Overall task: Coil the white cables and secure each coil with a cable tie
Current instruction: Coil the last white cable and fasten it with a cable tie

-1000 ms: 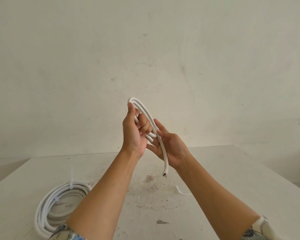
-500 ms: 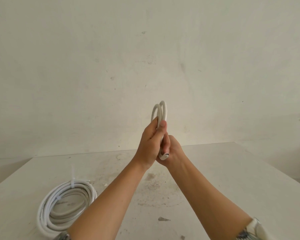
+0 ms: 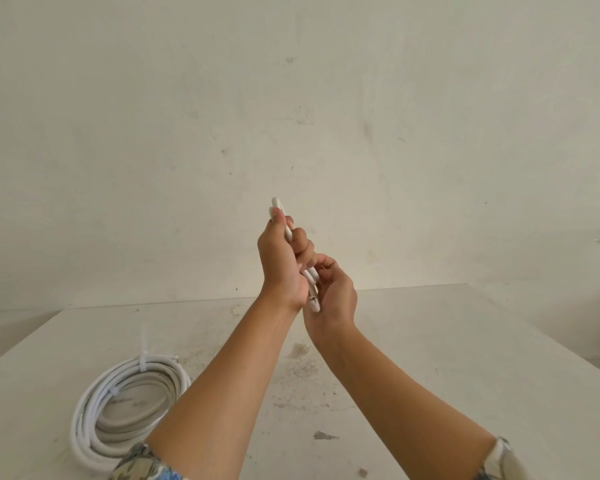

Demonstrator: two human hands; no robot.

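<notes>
One large coil (image 3: 129, 403) lies tied on the table (image 3: 430, 341); above the table, left hand (image 3: 282, 268) and right hand (image 3: 335, 294) clench a small coil (image 3: 278, 205), not yet tied.

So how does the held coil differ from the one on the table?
Held coil is small and narrow; table coil is wide. Held coil is gripped aloft by left hand and right hand; table coil lies flat. Table coil has a tie; held coil shows none. Both white cable.
</notes>
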